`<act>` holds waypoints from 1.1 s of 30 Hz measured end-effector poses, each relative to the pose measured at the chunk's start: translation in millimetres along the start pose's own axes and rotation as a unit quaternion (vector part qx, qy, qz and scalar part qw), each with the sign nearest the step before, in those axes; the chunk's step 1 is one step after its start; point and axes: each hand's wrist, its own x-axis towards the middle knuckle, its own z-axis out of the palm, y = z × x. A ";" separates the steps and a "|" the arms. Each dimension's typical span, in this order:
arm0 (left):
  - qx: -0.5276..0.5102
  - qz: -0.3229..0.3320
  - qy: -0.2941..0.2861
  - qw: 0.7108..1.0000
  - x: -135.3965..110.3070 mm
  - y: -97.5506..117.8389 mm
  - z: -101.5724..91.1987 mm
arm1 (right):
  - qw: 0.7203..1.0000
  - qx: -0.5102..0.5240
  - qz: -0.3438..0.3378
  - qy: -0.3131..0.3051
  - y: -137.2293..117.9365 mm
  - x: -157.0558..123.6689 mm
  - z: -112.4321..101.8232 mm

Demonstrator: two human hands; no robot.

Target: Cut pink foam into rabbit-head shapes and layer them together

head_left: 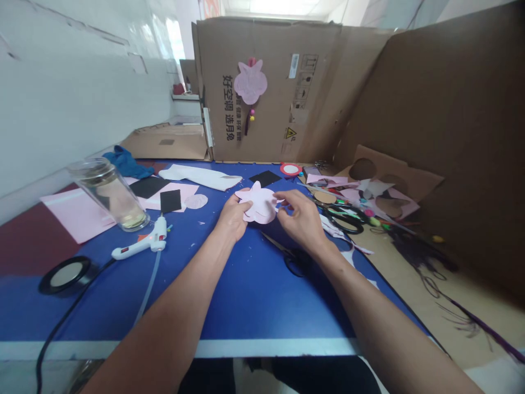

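Both my hands hold a pale pink felt cut-out (260, 204) with rounded lobes just above the blue table (246, 295). My left hand (232, 218) pinches its left edge, thumb on top. My right hand (298, 216) grips its right edge with curled fingers. Black-handled scissors (289, 256) lie on the table under my right wrist.
A white glue gun (141, 245) and a glass jar (110, 194) stand to the left, with a black tape roll (65, 275) nearer. Pink sheets (80, 214), black squares (170, 200), scraps and more scissors (346, 218) lie around. Cardboard walls (266, 87) stand behind, bearing a pink ornament (250, 82).
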 end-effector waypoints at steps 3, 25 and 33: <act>0.002 -0.014 -0.020 1.000 -2.4 2.3 1.8 | 0.984 0.100 0.141 0.034 7.3 6.9 -3.0; -0.034 -0.022 -0.023 0.999 -1.9 7.8 4.0 | 0.910 0.322 0.251 0.067 12.2 19.1 -22.3; -0.005 -0.043 -0.093 0.995 -10.1 6.2 6.7 | 0.903 0.335 0.271 0.003 9.7 15.7 -13.6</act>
